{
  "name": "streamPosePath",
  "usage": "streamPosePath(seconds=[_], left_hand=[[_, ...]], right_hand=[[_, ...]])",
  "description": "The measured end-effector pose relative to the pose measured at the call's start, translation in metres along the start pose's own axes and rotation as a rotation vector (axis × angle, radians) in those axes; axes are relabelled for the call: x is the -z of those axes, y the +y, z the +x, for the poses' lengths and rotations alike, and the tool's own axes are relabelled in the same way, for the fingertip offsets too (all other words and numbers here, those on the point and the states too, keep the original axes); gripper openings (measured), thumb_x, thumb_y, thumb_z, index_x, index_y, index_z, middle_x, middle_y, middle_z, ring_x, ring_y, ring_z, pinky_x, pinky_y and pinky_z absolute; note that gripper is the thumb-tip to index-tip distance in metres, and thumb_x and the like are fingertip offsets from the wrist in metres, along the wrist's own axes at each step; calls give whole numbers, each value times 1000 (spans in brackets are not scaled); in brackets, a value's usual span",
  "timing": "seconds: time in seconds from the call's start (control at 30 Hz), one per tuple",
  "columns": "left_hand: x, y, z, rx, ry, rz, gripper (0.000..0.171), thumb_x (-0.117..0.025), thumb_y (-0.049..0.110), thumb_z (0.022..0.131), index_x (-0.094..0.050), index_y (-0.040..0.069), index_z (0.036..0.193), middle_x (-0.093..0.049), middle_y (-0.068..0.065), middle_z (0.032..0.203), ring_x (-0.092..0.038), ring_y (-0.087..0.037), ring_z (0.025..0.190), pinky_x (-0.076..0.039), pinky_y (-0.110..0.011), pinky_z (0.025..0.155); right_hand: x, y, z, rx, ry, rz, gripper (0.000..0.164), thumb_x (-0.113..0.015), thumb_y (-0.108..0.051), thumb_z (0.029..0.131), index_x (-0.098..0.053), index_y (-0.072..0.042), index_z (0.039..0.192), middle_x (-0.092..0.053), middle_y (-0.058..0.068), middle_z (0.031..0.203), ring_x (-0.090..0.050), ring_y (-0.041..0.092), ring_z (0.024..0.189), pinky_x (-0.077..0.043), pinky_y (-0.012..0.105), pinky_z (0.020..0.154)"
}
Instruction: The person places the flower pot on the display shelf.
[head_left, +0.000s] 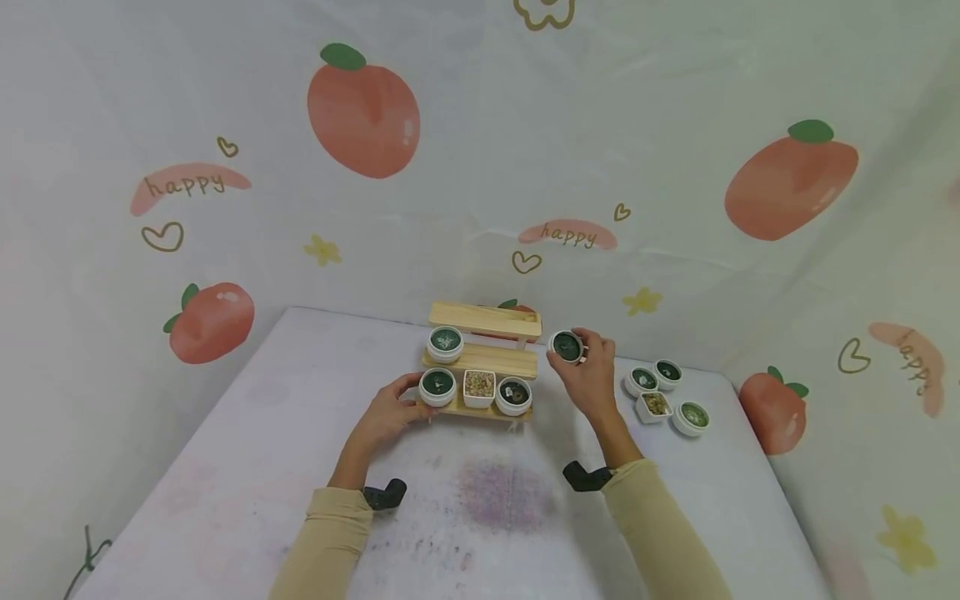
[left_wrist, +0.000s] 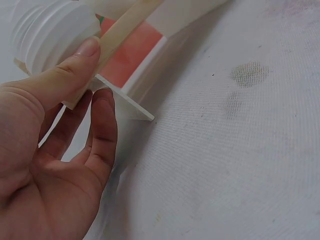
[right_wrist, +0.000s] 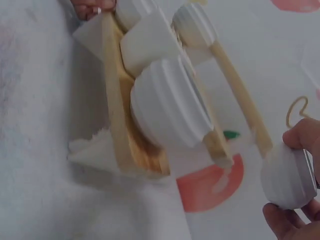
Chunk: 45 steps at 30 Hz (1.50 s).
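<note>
A tiered wooden stand [head_left: 483, 318] with pale legs stands near the back of the table. My left hand [head_left: 386, 414] grips the left end of its lowest board, the thumb against a white ribbed pot [left_wrist: 52, 37] there and the fingers below. Right of that pot are a square white pot [head_left: 478, 390] with beige granules and another round pot [head_left: 513, 396]. The middle tier bears a round pot [head_left: 446, 343] at its left end. Beside the stand's right side, my right hand [head_left: 592, 375] holds a white round pot [right_wrist: 285, 177] with a dark green top, off the table.
At the table's right are several more small pots: two round ones with dark green tops, a square one [head_left: 654, 406] and a round light green one [head_left: 691, 418]. A white curtain [head_left: 465, 167] printed with peaches hangs behind the table [head_left: 262, 467].
</note>
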<state>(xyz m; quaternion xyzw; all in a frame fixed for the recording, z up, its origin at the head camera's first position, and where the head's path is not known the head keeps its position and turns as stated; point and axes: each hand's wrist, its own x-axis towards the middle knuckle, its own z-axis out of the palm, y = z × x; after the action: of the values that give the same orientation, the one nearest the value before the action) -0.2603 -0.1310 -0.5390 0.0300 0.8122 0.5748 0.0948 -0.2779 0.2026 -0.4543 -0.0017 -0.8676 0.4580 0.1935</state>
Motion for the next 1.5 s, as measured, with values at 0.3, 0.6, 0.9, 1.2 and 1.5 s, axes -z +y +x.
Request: streamPosePath(seconds=[0.3,0.6,0.9,1.2,1.5], left_hand=[[1,3,-1,1,-7,-36,77,-87,22,80,-51,13,148,-46,-14,157,-55,-37,135,-45,-51,112],[1,1,0,21,-7,-19,77,-86,24,81,-50,14,148,-44,-14,159,-58,-39,131,-51,-47,106],[1,2,0,16,-12,-29,77,-87,23,81,-50,14,148,-44,-13,159,-56,-40,134,-47,-51,109],[1,2,0,8,-10,-34,75,-86,21,81,-51,14,148,-46,-12,157,-62,-34,125,-53,-42,101],[1,0,-1,2,-5,-43,76,-86,22,81,-51,14,148,-46,-13,158,-57,-38,133,-50,-47,107]], right_hand=[[-10,-25,-4,56,-66,61,65,-81,-15,84,-50,3,139,-48,22,131,-57,32,113,-48,29,87],[-29,-46,-5,122,-151,100,60,-82,-17,85,-55,0,136,-50,22,127,-58,33,112,-55,43,90],[-52,-59,-5,103,-227,56,66,-83,-26,85,-55,-4,140,-55,20,123,-62,31,106,-55,37,88],[-66,-65,-8,30,-249,58,62,-83,-23,85,-56,0,136,-65,16,126,-64,29,116,-57,41,94],[-71,-63,-12,23,-269,15,62,-83,-25,85,-56,-1,136,-66,14,124,-64,27,111,-55,38,90]])
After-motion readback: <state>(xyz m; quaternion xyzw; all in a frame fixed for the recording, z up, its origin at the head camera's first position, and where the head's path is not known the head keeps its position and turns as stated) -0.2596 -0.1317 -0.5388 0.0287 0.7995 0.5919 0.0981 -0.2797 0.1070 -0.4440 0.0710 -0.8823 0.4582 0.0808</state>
